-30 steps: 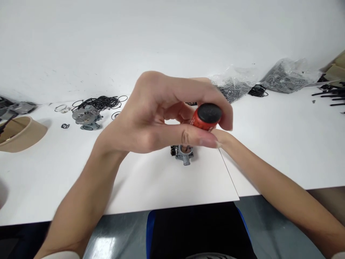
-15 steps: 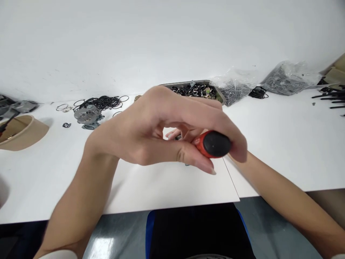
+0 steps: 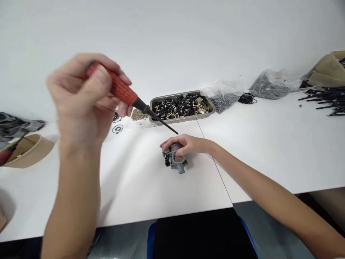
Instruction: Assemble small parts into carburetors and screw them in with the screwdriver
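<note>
My left hand (image 3: 83, 93) is raised above the table on the left, closed around the red grip of a screwdriver (image 3: 121, 88). The screwdriver's dark shaft slants down to the right, and its tip points toward the area just above my right hand (image 3: 187, 144). That hand lies over a small grey metal carburetor (image 3: 179, 165) on the white table, fingers curled round its top and thumb at its round opening. In the picture the screwdriver tip appears apart from the carburetor.
Behind the carburetor stands a metal tray (image 3: 178, 120) of small black and metal parts. Brass pieces (image 3: 138, 115) and black gaskets (image 3: 118, 128) lie left of it. Plastic bags (image 3: 275, 84) and black rods (image 3: 329, 100) are to the right; a tan bin (image 3: 35, 153) stands left.
My left hand has moved left and up with the screwdriver, from in front of the camera over the carburetor. The carburetor and my right hand, mostly hidden before, now show.
</note>
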`<state>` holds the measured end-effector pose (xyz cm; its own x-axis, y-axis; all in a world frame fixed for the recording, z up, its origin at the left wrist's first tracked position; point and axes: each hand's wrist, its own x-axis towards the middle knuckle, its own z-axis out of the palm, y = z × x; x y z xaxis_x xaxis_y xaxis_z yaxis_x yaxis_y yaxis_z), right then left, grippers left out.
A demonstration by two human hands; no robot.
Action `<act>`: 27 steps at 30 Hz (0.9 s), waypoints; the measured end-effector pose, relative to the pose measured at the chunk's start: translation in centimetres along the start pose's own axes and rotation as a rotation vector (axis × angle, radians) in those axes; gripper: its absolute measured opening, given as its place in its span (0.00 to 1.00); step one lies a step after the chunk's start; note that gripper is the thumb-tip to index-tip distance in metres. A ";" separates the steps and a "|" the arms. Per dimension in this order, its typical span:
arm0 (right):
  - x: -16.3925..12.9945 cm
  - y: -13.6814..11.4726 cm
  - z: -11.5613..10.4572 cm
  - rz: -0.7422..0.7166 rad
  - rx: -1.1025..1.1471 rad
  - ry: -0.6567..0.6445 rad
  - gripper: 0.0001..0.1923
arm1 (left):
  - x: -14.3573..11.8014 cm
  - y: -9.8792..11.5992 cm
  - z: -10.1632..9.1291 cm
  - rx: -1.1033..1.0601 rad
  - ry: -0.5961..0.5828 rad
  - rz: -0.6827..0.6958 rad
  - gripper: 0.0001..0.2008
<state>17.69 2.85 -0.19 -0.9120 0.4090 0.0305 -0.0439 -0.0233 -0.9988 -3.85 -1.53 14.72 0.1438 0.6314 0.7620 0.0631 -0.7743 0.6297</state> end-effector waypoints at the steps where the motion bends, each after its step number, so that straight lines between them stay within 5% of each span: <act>1: 0.0 0.0 0.0 -0.008 0.000 0.005 0.18 | -0.1 -1.1 0.2 -0.014 0.026 -0.031 0.04; 7: 0.1 0.3 0.0 -0.041 -0.051 -0.007 0.18 | -5.2 -9.4 1.6 -0.192 0.138 -0.471 0.13; 12: -0.7 -1.4 0.5 -0.170 -0.233 0.089 0.14 | -9.8 -13.3 1.3 -0.187 0.202 -0.745 0.21; 20: -2.0 -4.5 3.2 -0.017 -0.830 0.105 0.24 | -10.4 -15.2 1.0 -0.042 0.090 -0.811 0.22; 27: -2.7 -4.9 3.6 0.060 -1.043 0.251 0.13 | -10.5 -15.0 0.6 -0.009 0.030 -0.789 0.20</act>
<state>18.89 -1.37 4.81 -0.7861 0.6114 0.0900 0.4763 0.6922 -0.5422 -5.68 3.45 -2.82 0.0335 0.9951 0.0929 0.1273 -0.0964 0.9872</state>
